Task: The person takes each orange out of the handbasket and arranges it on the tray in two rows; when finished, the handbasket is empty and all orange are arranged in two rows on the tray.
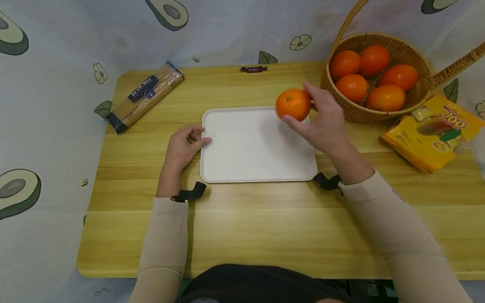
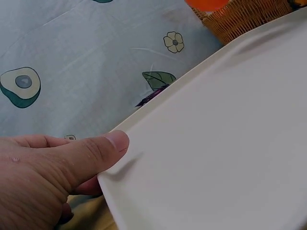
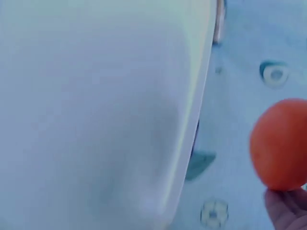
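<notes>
A white rectangular tray [image 1: 257, 147] lies on the wooden table. My left hand [image 1: 183, 147] pinches its left edge; in the left wrist view the thumb [image 2: 112, 143] lies over the rim of the tray [image 2: 211, 139] and the other fingers are partly hidden outside it. My right hand [image 1: 326, 118] grips an orange [image 1: 293, 104] between thumb and fingers, above the tray's far right corner. In the right wrist view the orange [image 3: 283, 143] appears at the right edge, with fingertips [image 3: 283, 208] under it.
A wicker basket [image 1: 352, 113] holding several orange fruits stands at the back right. Beside it lies a yellow mango-picture packet [image 1: 432, 134]. A pasta packet [image 1: 145, 97] lies at the back left, and a small purple-wrapped candy [image 1: 254, 69] at the table's far edge.
</notes>
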Motion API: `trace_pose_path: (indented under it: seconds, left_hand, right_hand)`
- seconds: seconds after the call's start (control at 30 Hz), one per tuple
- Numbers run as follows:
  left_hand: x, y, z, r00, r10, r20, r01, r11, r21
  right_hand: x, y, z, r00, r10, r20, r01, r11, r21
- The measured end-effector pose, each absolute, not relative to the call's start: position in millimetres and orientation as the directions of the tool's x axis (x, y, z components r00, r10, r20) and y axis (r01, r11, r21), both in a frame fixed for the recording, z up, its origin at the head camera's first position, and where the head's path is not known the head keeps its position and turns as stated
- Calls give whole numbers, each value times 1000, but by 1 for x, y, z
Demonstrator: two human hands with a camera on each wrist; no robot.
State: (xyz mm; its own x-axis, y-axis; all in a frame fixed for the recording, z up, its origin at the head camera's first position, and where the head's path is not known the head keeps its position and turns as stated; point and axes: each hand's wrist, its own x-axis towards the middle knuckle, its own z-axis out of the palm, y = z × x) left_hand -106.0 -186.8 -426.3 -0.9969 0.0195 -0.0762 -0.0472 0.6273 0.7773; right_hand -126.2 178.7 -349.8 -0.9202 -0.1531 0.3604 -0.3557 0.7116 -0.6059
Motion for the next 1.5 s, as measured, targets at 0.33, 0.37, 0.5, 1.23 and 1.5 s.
trace_pose_path:
  seconds: [0.33, 0.37, 0.5, 1.23, 1.5]
  left_hand:
    - [-106, -190, -428, -995, 6, -99, -73, 625, 777]
    - [-107, -190, -428, -995, 7, -98, -73, 625, 777]
    - [-109, -189, -428, -996, 17, -92, -62, 625, 779]
    - [-108, -189, -427, -993, -3, -121, -93, 650, 754]
    - [-109, -188, -428, -994, 5, -110, -81, 645, 760]
  right_hand:
    - [-99, 82, -365, -955, -280, 97, -238, 529, -815]
    - [-99, 74, -366, -956, -275, 106, -237, 503, -831]
    - [-100, 44, -369, -966, -219, 137, -219, 412, -885]
    - [-132, -15, -411, -996, -88, 7, -28, 242, -970]
    - [-133, -15, -417, -997, -79, 14, -37, 301, -953]
